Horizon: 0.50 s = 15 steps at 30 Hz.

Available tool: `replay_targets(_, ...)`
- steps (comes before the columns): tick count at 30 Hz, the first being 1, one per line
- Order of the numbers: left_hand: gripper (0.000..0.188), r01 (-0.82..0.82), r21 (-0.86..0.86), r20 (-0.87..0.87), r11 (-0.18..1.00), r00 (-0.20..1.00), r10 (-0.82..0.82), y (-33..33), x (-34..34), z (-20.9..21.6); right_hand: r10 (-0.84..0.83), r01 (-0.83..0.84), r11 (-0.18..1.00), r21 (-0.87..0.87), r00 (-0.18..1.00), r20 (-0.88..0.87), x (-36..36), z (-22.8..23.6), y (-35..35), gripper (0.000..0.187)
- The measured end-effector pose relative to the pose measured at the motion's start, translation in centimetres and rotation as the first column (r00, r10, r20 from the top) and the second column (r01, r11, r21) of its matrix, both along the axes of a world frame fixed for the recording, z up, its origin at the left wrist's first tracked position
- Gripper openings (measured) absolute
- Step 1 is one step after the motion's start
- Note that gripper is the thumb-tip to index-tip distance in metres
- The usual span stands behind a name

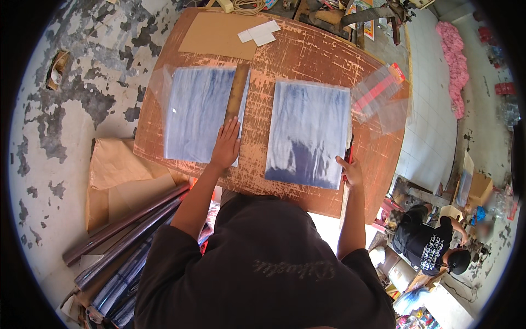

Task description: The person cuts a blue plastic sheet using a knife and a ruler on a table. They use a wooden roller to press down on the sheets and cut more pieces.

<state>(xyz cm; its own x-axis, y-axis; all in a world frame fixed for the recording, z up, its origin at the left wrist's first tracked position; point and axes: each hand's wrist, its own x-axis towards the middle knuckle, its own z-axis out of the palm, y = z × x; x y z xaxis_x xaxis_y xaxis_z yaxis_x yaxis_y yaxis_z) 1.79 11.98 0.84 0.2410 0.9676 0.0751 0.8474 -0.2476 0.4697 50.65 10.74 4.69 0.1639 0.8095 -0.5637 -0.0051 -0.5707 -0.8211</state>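
Note:
My left hand lies flat, fingers spread, on the lower end of a long wooden ruler that rests along the right edge of a blue-grey sheet in clear plastic. My right hand grips a thin red-handled cutter at the lower right edge of a second blue-grey sheet. Both sheets lie side by side on a worn brown wooden table.
A brown cardboard sheet with white paper pieces lies at the table's far end. Clear plastic with a red strip sits at the right edge. Dark rolls and brown paper lie on the floor left. Another person crouches at the lower right.

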Motion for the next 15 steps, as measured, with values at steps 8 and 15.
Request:
replay_targets(8,0.058,-0.037,0.037,-0.036,0.999,0.999,0.038,-0.1,3.1,1.4,0.114,-0.125,0.989,0.08,0.985,0.126,2.6,4.4,1.6,0.031)
replay_targets(15,0.059,-0.168,-0.332,0.355,0.928,0.89,0.288,-1.4,12.0,2.5,-0.015,0.016,1.0,0.016,0.999,-0.042,-1.3,9.8,0.1,0.033)
